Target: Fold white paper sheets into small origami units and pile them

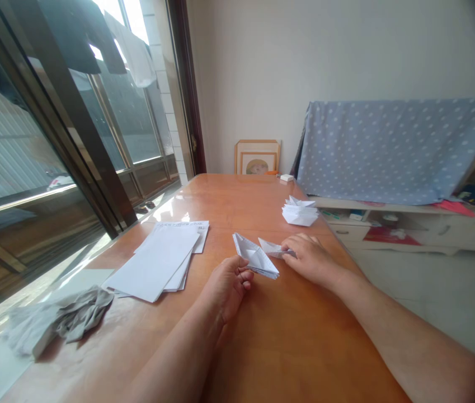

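Observation:
My left hand [232, 282] is closed, with thumb and fingers pinching a folded paper boat [257, 258] by its near left side. The boat is white, with several layered edges, and is tilted above the table. Just to its right, my right hand [306, 256] has its fingers closed on a second folded white paper piece [271, 248], whose pointed end sticks out to the left. The rest of that piece is hidden by my fingers. Beyond my right hand stands a stack of white paper boats [300, 213], nested in one another.
On the left of the wooden table [237, 196] lie loose white paper sheets [157, 263], some with writing. A crumpled grey cloth [84, 313] is nearer me. A small white box [286, 177] sits at the far edge. Right of the table stands a low white cabinet [434, 226].

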Motion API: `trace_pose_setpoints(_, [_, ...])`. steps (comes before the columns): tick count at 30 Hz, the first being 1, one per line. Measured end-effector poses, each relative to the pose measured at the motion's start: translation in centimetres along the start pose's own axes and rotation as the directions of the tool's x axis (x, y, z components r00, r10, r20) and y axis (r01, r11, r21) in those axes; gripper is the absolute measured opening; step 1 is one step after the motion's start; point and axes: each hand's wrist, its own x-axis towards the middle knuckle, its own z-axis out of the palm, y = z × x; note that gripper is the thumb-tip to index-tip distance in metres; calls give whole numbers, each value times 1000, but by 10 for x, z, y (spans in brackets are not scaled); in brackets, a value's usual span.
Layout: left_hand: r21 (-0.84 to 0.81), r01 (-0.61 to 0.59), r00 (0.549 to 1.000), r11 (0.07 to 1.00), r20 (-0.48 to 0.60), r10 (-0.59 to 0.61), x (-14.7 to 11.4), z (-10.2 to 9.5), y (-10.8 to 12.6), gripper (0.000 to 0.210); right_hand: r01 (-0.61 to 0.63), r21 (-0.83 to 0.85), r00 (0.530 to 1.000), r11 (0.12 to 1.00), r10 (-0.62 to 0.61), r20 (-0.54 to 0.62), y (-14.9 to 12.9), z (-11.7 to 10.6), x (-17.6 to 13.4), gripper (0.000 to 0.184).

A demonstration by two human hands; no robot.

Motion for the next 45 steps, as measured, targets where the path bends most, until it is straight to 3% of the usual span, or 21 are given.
trace_pose_setpoints(2, [-1, 1, 1000, 1000, -11, -1, 1, 0, -1, 12, -57, 85, 997, 995, 61, -44, -1, -1, 1, 12])
trace_pose_setpoints(4, [1, -9, 1000, 1000, -21, 9, 2, -1, -2, 15, -109, 274, 989, 955, 133, -71, -5, -3, 2, 16])
trace_pose_setpoints(7, [1, -33, 999, 999, -22, 33, 4, -3, -5, 18, -138, 567, 973, 812, 218, -76, -14, -8, 3, 24])
trace_pose_setpoints(11, [-7, -49, 999, 999, -7, 49, 6, -4, -9, 19, -93, 713, 969, 695, 228, -95, -31, -19, 1, 25])
trace_pose_setpoints(16, [-7, -74, 997, 997, 32, 74, 6, -3, -11, 18, -43, 604, 958, 796, 204, -201, -55, -30, -6, 22])
trace_pose_setpoints(21, [-4, -84, 996, 996, 43, 84, 7, -4, -12, 20, 55, 322, 952, 945, 48, -303, -72, -30, -13, 15])
trace_pose_setpoints(29, [-2, -110, 992, 994, 63, 109, 10, -6, -14, 20, 139, 80, 941, 987, -106, -320, -84, -22, -17, 14])
trace_pose_setpoints(38, [-15, -102, 994, 995, 40, 102, 10, -7, -15, 21, 131, 27, 936, 991, -114, -333, -87, -22, -18, 14])
trace_pose_setpoints(45, [-34, -84, 996, 996, 14, 85, 7, -3, -11, 21, 42, 210, 950, 977, 26, -311, -77, -18, -13, 18])
